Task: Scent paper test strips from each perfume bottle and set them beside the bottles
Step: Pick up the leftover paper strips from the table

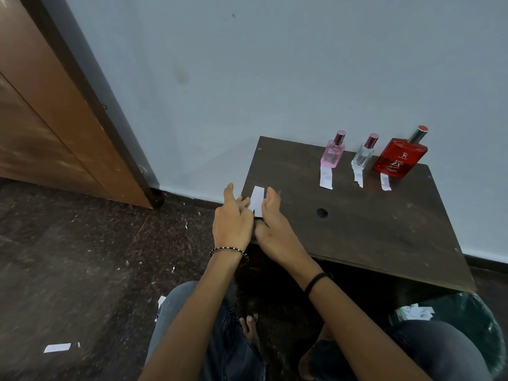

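Three perfume bottles stand at the back of the dark wooden table point(371, 232): a pink bottle point(333, 154), a clear bottle point(363, 155) and a large red bottle point(400, 158). A white paper strip lies in front of each: one strip point(326, 179) by the pink, a torn strip point(358, 178) by the clear, a short strip point(385, 182) by the red. At the table's left corner my left hand point(232, 218) and my right hand point(270, 218) together pinch a white piece of paper point(257, 200) between them.
A green bin point(478, 320) with paper scraps sits at the lower right beside my knees. Paper bits litter the dark floor, including a strip point(57, 348) at lower left. A wooden door point(55, 105) stands to the left, a pale wall behind the table.
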